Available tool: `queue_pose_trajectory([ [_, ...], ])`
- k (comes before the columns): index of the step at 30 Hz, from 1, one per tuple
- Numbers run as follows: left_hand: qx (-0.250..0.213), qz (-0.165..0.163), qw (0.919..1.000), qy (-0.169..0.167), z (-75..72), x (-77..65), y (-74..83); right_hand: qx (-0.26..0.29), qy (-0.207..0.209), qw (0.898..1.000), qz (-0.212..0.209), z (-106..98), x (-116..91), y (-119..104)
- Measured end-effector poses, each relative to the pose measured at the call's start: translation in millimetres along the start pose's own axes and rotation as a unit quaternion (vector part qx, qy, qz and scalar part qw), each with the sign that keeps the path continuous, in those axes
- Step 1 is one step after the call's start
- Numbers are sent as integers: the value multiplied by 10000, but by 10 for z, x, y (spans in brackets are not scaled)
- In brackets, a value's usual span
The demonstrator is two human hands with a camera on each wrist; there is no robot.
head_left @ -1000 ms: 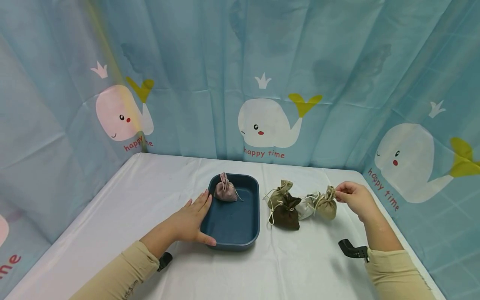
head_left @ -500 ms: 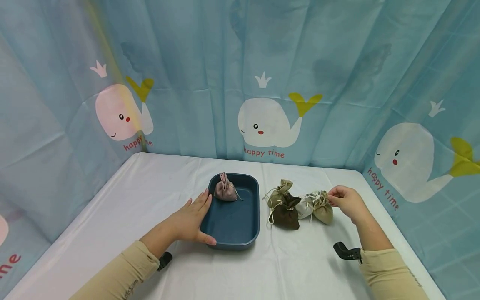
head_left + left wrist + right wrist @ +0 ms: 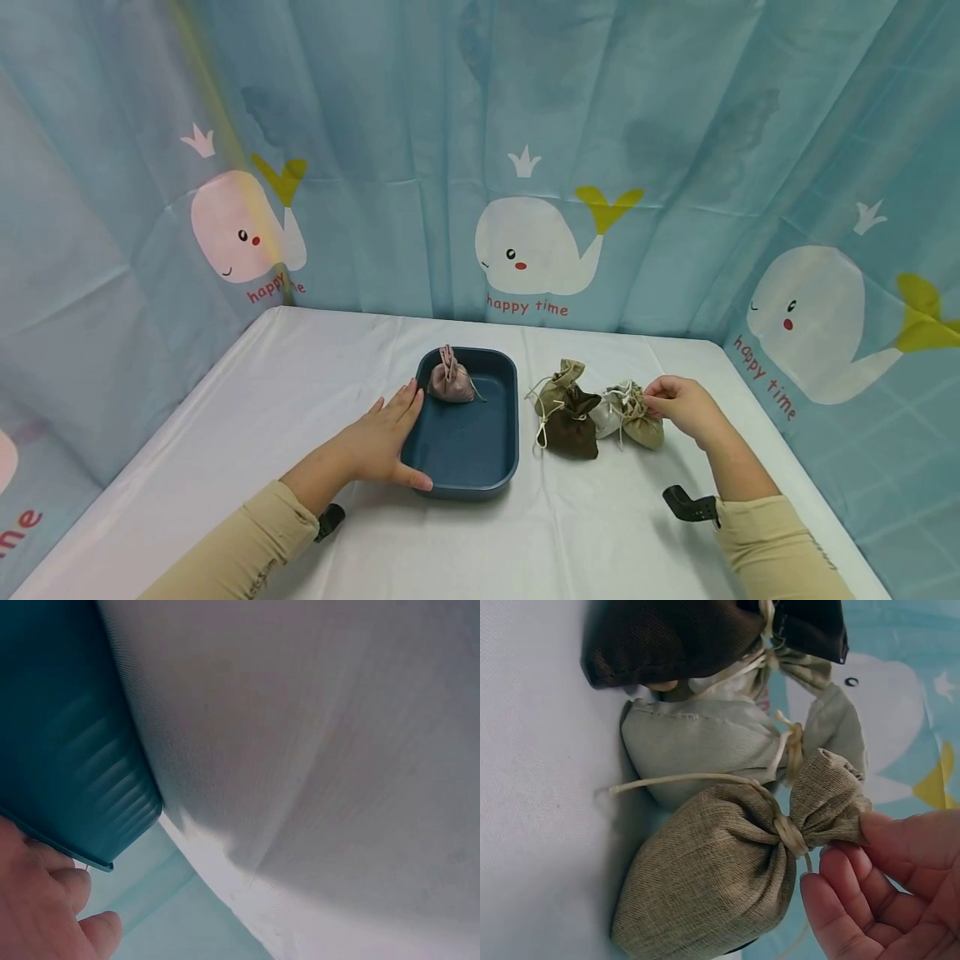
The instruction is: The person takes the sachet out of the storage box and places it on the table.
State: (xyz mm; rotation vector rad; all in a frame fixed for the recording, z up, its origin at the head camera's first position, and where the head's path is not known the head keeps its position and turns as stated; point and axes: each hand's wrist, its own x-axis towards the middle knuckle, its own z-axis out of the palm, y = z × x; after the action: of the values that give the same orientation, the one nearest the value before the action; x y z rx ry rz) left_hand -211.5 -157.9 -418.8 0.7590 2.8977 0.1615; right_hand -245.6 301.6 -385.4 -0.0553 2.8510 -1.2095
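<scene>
My left hand [image 3: 380, 439] lies spread along the left rim of a dark blue rectangular tub [image 3: 465, 446], thumb at its front corner. Inside the tub, toward the back, sits a dusty-pink drawstring pouch [image 3: 452, 380]. With thumb and fingers my right hand [image 3: 684, 407] pinches the gathered neck of a tan drawstring pouch [image 3: 712, 866], whose cord is tied around it. Beside that pouch are a pale grey one [image 3: 705, 742] and a dark brown one [image 3: 572, 435]. An olive-beige pouch [image 3: 558, 385] stands partly hidden behind the brown one.
A white cloth [image 3: 600, 533] covers the table. Blue curtains [image 3: 420, 167] printed with whales hang at its back and sides. Black wrist mounts [image 3: 688, 504] stick out below the sleeves.
My right hand has moved left and slightly down, tipping the tan pouch's neck toward the pale grey pouch. The left hand and tub have stayed put.
</scene>
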Motion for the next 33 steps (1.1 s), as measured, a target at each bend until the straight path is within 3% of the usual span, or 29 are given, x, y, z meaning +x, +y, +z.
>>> queue_pose_trajectory([
  [10,-90,106,9999,44,-37,-19,30,-115,-45,9999,47,-82,-39,-4],
  [17,-57,118,9999,67,-27,-18,22,-245,124,9995,-171,-173,-38,-71],
  [26,-49,107,9999,89,-30,-23,25,-287,154,9988,-360,-245,26,-304],
  [33,-29,79,9999,87,-32,-21,27,-143,-3,9986,-502,-121,132,-560],
])
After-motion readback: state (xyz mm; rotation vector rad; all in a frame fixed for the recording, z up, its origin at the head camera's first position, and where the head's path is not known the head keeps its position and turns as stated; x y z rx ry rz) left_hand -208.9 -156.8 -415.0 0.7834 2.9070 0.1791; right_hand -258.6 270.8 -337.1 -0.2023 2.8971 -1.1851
